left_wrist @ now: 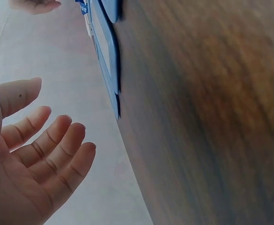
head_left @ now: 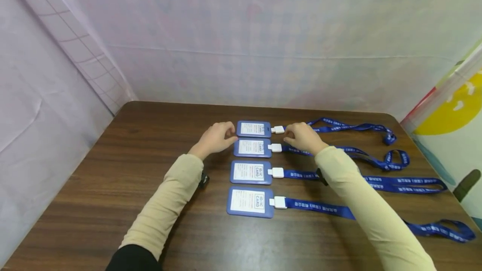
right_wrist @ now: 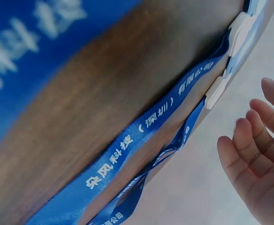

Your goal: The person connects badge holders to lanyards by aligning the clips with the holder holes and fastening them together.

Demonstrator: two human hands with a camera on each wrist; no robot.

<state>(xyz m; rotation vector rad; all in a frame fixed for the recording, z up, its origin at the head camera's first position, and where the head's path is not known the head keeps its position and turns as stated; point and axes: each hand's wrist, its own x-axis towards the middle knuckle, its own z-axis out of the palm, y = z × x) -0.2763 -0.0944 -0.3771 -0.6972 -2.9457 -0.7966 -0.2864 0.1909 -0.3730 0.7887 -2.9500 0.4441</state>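
Several blue card holders with white inserts lie in a column on the brown table, each with a white clip and a blue lanyard trailing right. My left hand [head_left: 217, 138], fingers relaxed and holding nothing, hovers left of the farthest card holder [head_left: 253, 129] and the second card holder [head_left: 251, 147]. The left wrist view shows its palm and spread fingers [left_wrist: 57, 140] apart from the holders. Over the two far lanyards is my right hand [head_left: 303, 137], close to the white clips [head_left: 278, 129]. In the right wrist view its fingers [right_wrist: 244, 140] are loosely bent with nothing between them.
Nearer me lie a third card holder [head_left: 250, 172] and the nearest card holder [head_left: 250, 202]. Their lanyards [head_left: 406, 184] run under my right forearm toward the table's right edge. A pale cloth [head_left: 263, 53] hangs behind the table [head_left: 113, 187].
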